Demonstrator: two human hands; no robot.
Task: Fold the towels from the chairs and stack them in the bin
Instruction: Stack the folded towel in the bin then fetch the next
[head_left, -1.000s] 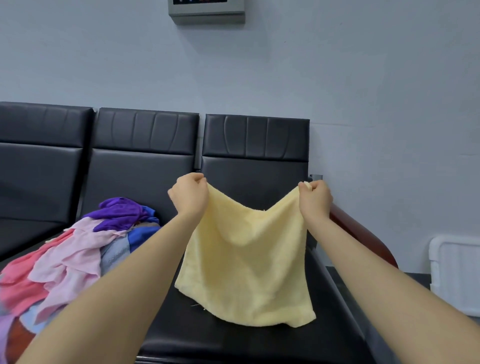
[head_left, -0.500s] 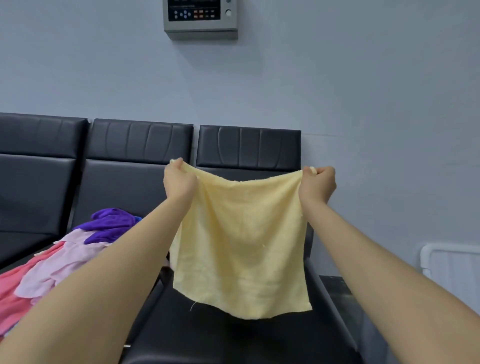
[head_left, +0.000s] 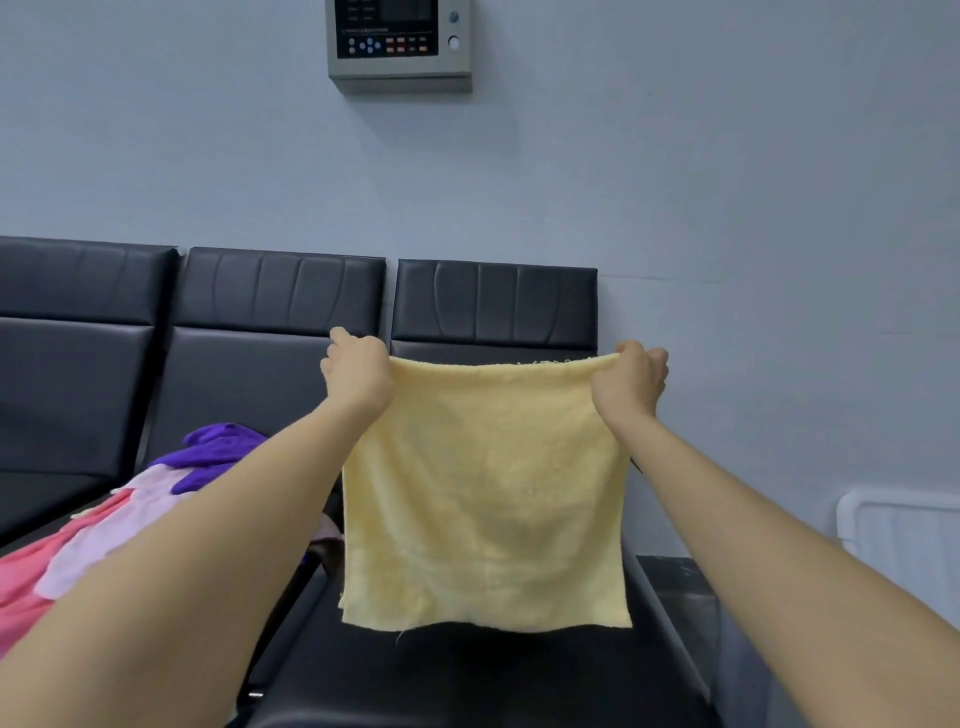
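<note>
Black padded seating fills the lower part of the view, and nearest the camera 2 bare forearms reach forward from the bottom corners over the black seat (head_left: 467, 680) of the right-hand chair. Between them hangs the yellow towel (head_left: 483, 499), spread flat and nearly square, its top edge pulled taut and its bottom edge hanging free above that seat without touching it. At the towel's top left corner the left hand (head_left: 358, 374) is curled closed, pinching the cloth between thumb and fingers; at the top right corner the right hand (head_left: 631, 382) does the same, fingers bent round the bunched edge. Spread out like this, the towel hides most of the backrest behind it and the join between the middle and right chairs. Off to the left, partly covered by the left forearm, a heap of other towels lies on the middle seat: a pink towel (head_left: 31, 577) lowest, a pale pink towel (head_left: 104, 535) over it and a purple towel (head_left: 218, 447) on top, with a scrap of brown cloth (head_left: 327, 540) showing just beside the yellow towel's left edge. To the right, beyond the right forearm, a white bin (head_left: 904, 530) stands on the floor near the wall, well apart from the towel. Farther back run 3 black backrests (head_left: 493, 301) side by side against a pale grey wall (head_left: 727, 182), and high on that wall is a grey control panel (head_left: 400, 44) with a dark face and small coloured buttons.
</note>
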